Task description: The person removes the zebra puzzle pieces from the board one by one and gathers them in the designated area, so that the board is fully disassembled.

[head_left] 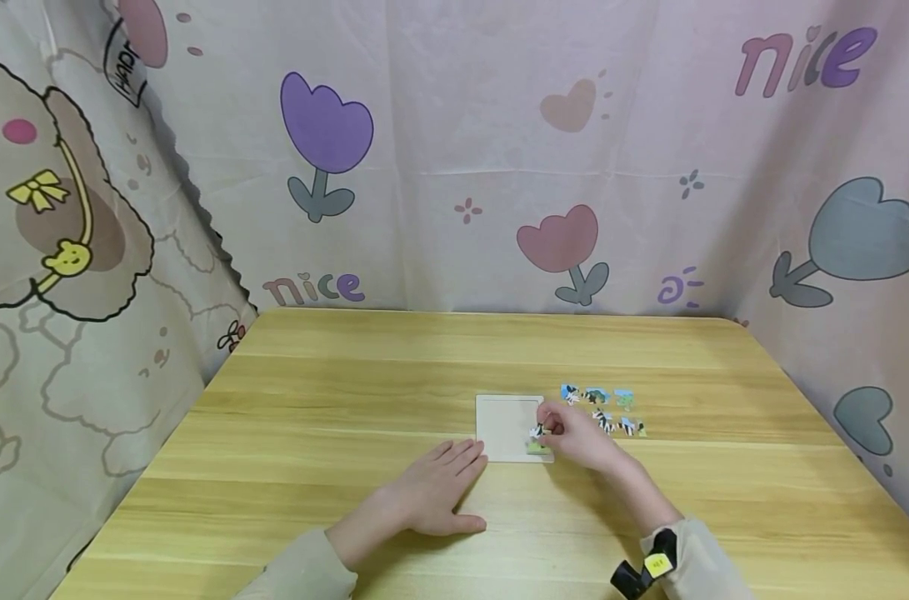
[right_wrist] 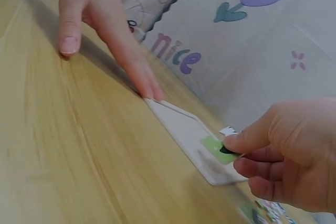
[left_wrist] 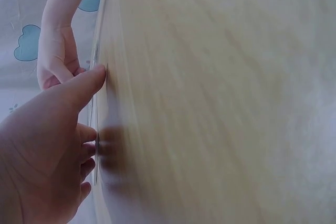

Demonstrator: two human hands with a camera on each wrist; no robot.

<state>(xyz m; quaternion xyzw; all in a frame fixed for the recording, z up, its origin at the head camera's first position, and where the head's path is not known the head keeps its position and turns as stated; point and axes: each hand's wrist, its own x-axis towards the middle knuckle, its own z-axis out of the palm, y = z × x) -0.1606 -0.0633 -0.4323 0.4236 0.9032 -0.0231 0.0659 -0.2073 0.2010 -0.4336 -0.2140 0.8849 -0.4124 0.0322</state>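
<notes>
A white puzzle tray (head_left: 505,429) with a raised rim lies flat on the table. My right hand (head_left: 577,437) pinches a puzzle piece (head_left: 537,445) with green and black-and-white print over the tray's near right corner. In the right wrist view the thumb covers part of that piece (right_wrist: 218,149), so I cannot tell whether it touches the tray. My left hand (head_left: 441,490) lies flat, fingers straight, with its fingertips on the tray's left edge. Several loose puzzle pieces (head_left: 596,396), printed in blue, green and black-and-white, lie right of the tray, some partly behind my right hand.
The wooden table (head_left: 334,375) reaches back to a printed curtain (head_left: 439,150) with tulips and lettering. A second curtain (head_left: 124,367) hangs along the left side. A black strap with a small camera (head_left: 645,567) sits on the right wrist.
</notes>
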